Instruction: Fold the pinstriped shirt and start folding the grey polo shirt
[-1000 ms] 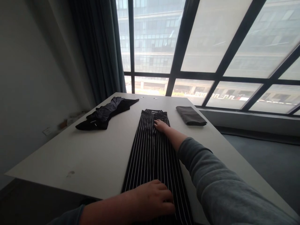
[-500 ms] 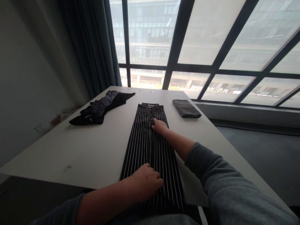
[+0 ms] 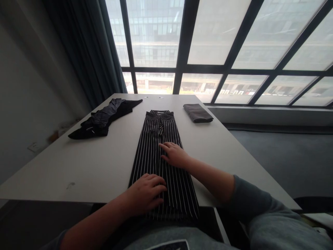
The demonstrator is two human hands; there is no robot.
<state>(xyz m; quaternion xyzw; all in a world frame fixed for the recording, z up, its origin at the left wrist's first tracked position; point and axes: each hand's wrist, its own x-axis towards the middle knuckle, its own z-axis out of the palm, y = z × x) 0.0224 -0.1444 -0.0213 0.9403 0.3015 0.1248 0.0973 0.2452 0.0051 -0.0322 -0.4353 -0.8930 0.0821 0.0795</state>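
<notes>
A black garment with white stripes [image 3: 148, 149] lies lengthwise on the white table, its collar at the far end and its near end hanging over the front edge. My left hand [image 3: 147, 192] rests on the near part of the garment, fingers apart, holding nothing. Farther up, my right hand [image 3: 174, 154] touches the middle of the cloth beside the front seam, its fingers spread and nothing gripped.
On the white table [image 3: 104, 166], a crumpled black garment [image 3: 101, 119] lies at the far left and a folded grey cloth [image 3: 198, 113] at the far right. Behind the table stand a dark curtain [image 3: 91, 52] and large windows.
My right hand has moved down the garment from near the collar and opened its fingers. My left hand has spread its fingers and shifted slightly left. The view has moved a little.
</notes>
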